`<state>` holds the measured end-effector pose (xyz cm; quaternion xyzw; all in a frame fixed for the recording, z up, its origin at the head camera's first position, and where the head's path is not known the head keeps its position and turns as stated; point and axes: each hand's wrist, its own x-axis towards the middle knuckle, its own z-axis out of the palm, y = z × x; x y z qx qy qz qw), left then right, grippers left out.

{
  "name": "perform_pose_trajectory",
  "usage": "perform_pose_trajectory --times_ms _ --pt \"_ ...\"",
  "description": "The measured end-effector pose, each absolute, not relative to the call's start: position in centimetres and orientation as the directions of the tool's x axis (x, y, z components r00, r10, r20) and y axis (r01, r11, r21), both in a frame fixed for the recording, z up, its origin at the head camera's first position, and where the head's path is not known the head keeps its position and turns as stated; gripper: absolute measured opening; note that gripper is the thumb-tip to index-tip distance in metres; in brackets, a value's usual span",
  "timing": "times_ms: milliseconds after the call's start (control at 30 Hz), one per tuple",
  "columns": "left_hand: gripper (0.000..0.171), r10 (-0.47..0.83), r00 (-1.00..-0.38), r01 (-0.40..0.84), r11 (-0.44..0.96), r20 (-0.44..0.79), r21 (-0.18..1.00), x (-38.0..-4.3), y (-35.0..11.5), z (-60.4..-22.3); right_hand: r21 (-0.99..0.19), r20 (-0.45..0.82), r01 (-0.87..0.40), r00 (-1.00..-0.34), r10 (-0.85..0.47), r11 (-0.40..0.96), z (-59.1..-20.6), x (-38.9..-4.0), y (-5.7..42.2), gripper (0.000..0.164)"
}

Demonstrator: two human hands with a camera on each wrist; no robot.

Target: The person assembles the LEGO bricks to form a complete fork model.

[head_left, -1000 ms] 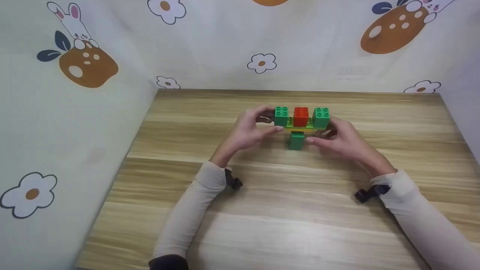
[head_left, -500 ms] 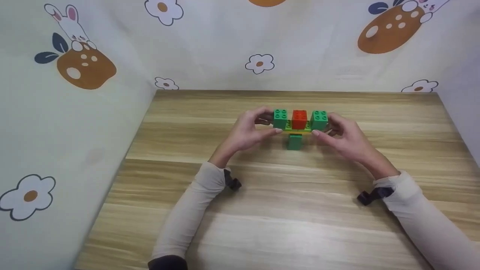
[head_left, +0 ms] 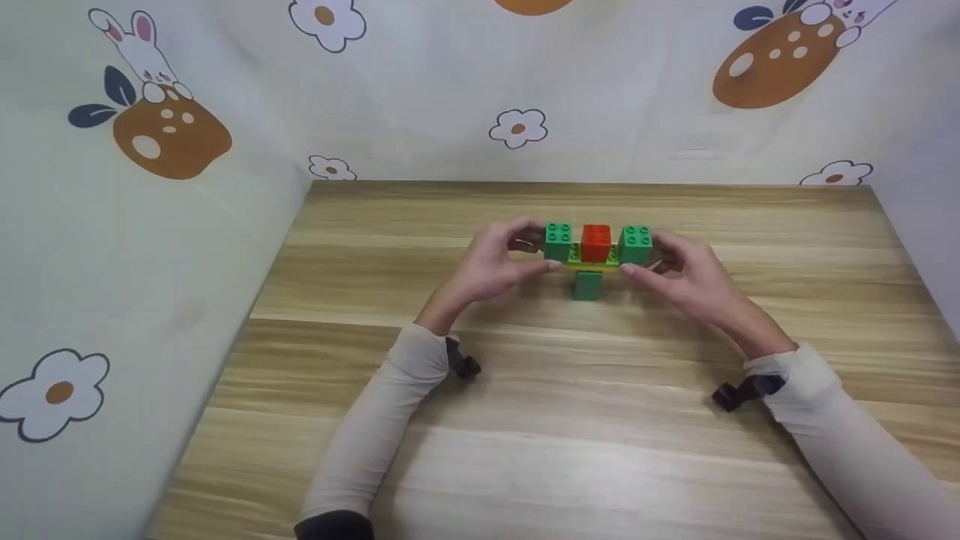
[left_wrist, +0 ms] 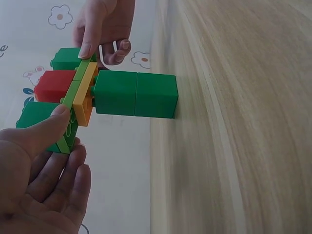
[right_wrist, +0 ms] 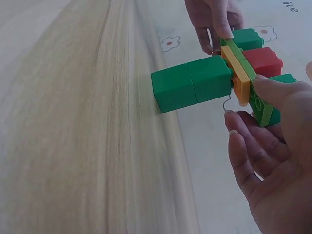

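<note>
A toy brick build stands on the wooden table (head_left: 585,420) in front of me. Its column is two stacked green bricks (left_wrist: 136,94). Over the column's studs lies an orange plate (left_wrist: 84,105), slightly tilted, with a narrow gap showing in both wrist views. Above that runs a lime green strip (left_wrist: 70,95) carrying a red brick (head_left: 596,244) between a left green brick (head_left: 557,242) and a right green brick (head_left: 636,244). My left hand (head_left: 495,262) pinches the left end of this top part, thumb on the strip. My right hand (head_left: 694,281) pinches the right end likewise.
A pale patterned cloth wall (head_left: 420,97) rises behind the table's back edge, with others at the left and right sides. Black camera mounts sit at the left wrist (head_left: 463,361) and the right wrist (head_left: 750,391).
Both hands have lowered the top part onto the green column, whose studs are now covered in the head view. My right thumb has moved up to the strip's right end.
</note>
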<state>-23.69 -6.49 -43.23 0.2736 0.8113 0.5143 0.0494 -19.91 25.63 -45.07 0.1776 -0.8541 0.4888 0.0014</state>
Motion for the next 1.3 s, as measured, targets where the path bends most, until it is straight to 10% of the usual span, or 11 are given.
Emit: perform_pose_trajectory --times_ms 1300 --pt "0.041 0.521 -0.835 0.362 0.277 0.177 0.89 -23.93 -6.59 -43.61 -0.831 0.085 -0.236 -0.949 -0.304 0.504 -44.94 -20.04 26.25 0.053"
